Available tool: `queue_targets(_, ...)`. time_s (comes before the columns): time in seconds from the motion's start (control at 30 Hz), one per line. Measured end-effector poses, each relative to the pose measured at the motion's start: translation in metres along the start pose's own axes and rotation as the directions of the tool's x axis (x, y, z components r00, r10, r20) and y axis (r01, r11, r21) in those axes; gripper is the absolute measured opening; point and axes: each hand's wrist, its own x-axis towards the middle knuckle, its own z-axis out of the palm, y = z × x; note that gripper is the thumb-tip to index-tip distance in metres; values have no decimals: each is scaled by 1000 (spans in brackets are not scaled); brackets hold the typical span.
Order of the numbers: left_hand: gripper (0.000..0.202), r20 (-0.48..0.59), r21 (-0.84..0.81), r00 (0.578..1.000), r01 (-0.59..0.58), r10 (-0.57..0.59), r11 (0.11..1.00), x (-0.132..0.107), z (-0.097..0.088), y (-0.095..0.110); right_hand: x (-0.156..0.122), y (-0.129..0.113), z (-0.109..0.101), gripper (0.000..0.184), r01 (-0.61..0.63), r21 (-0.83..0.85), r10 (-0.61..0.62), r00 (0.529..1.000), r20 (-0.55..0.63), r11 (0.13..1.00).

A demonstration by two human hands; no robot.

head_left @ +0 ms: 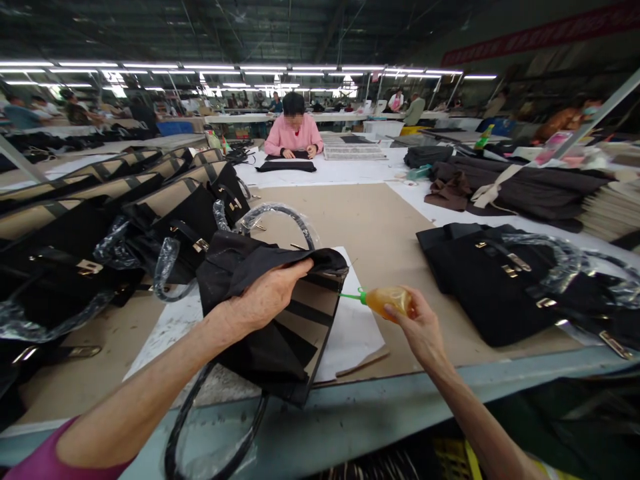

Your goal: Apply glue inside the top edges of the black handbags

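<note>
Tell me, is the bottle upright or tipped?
Tipped. The bottle lies sideways in the right hand, its nozzle pointing left at the bag that the left hand holds.

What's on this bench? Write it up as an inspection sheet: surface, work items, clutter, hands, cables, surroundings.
Surface: table covered by brown cardboard; white sheet under the handbag.
Job's things: black-and-tan handbag lying partly over the table edge; amber squeeze bottle, green nozzle pointing at the bag's edge.
Clutter: row of bags at left, black bags at right, handles plastic-wrapped; dark fabric pile behind.
Hands: left hand grips the handbag's black flap; right hand holds the squeeze bottle.
Cables: nothing seen.
Surroundings: person in pink seated opposite; strip lights overhead.
</note>
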Motion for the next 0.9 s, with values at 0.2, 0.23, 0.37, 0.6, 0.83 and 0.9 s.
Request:
queue_targets(0.2,36,12,61,1000,13,-14,998,0,1,1,4,8,3,54,-3,-6,4,998,58,1000)
queue_targets(0.23,36,14,64,1000,13,-14,998,0,1,2,2,8,3,54,-10,-8,11,997,71,1000)
queue_targets(0.37,36,0,77,1000,15,-15,997,0,2,4,-6,6,2,52,-50,-3,50,989,142,999)
queue_targets(0.6,35,-57,155,997,-39,48,987,0,4,7,-16,6,-3,53,-132,41,124,977,172,990)
queue_targets(0.83,34,-77,166,995,-48,61,985,0,7,7,-24,5,1,54,-187,81,171,970,172,979)
queue_targets(0.9,34,-71,154,996,-51,62,987,0,8,7,-27,4,2,54,-199,84,182,968,175,976)
